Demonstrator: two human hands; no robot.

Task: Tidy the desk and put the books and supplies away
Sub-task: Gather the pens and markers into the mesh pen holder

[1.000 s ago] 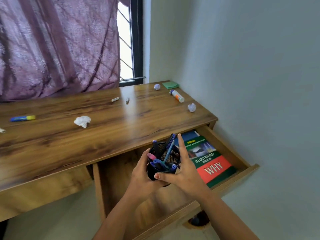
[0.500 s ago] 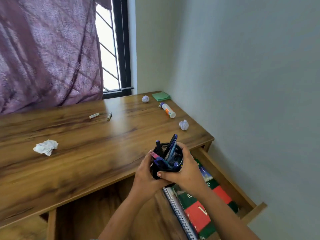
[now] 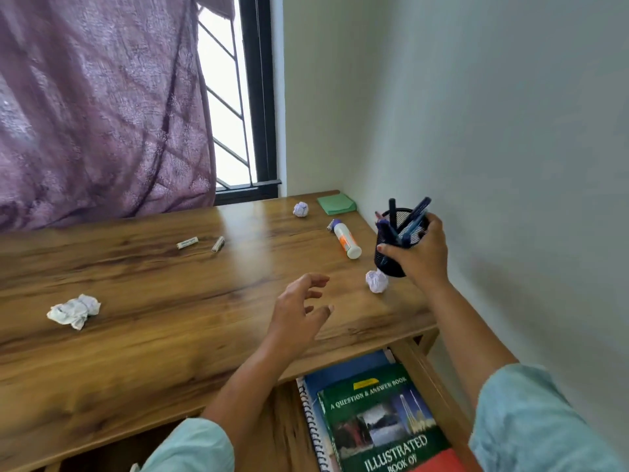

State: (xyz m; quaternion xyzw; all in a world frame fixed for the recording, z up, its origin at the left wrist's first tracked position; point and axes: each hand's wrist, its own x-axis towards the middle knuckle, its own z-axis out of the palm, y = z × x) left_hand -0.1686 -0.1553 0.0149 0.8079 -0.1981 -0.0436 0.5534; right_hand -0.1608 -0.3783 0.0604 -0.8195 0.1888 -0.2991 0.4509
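1. Glossy wood-grain desk, wall along its right edge.
2. Right hand grips black mesh cup above right edge; cylinder near upright, pens lean wallward.
3. Left hand loose, empty, over front edge.

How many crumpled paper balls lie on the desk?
3 crumpled paper balls: one at the left, one at the back beside the green sticky notes, one by the pen holder. More may lie outside the view.

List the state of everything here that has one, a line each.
drawer: open
green book: closed, flat in the drawer
pen holder: gripped by right hand, holds pens
left hand: open, holding nothing
glue stick: lying on its side on the desk
curtain: drawn over most of the window
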